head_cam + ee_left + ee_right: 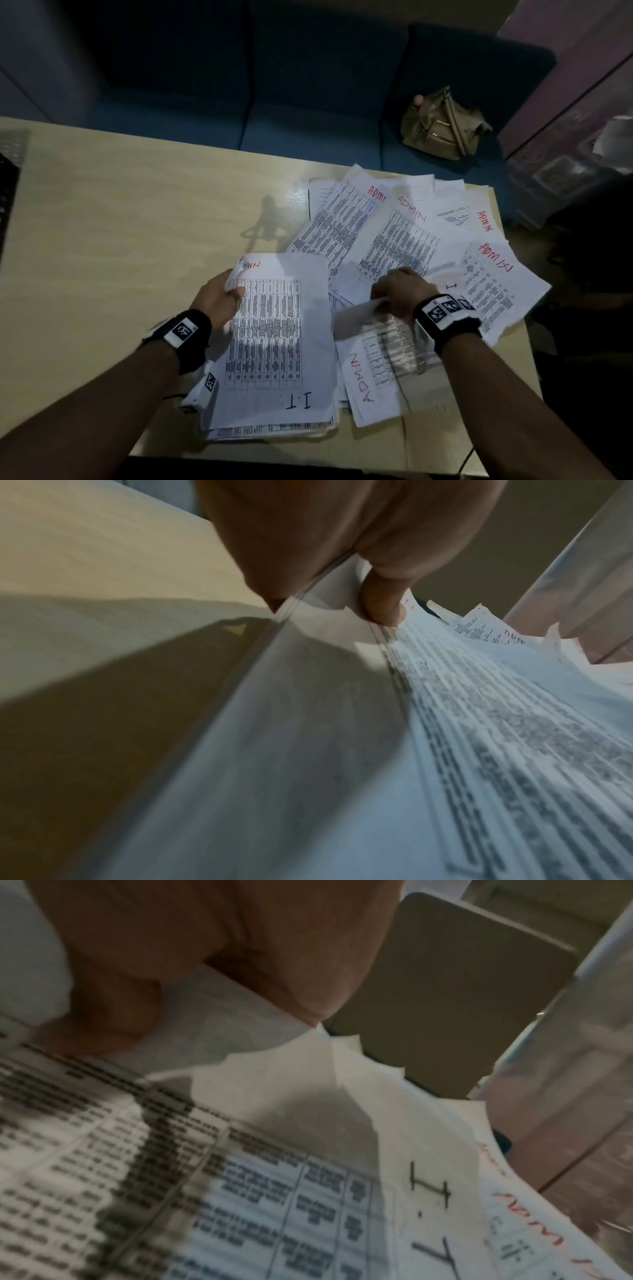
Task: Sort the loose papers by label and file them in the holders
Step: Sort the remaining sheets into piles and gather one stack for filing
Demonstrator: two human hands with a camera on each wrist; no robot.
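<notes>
Your left hand (219,296) is pinching the far corner of the "I.T" stack (277,346), thumb on top. Your right hand (399,291) is gripping a blurred sheet (356,308) just beside it. Loose "ADMIN" papers (397,226) are lying fanned beyond on the wooden table (120,222).

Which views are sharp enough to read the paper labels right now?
Head view: dim but sharp, I.T. sheet and ADMIN sheets legible. Left wrist view: table print smeared, hand's shadow across the page. Right wrist view: motion-blurred, an I.T. mark still readable.
</notes>
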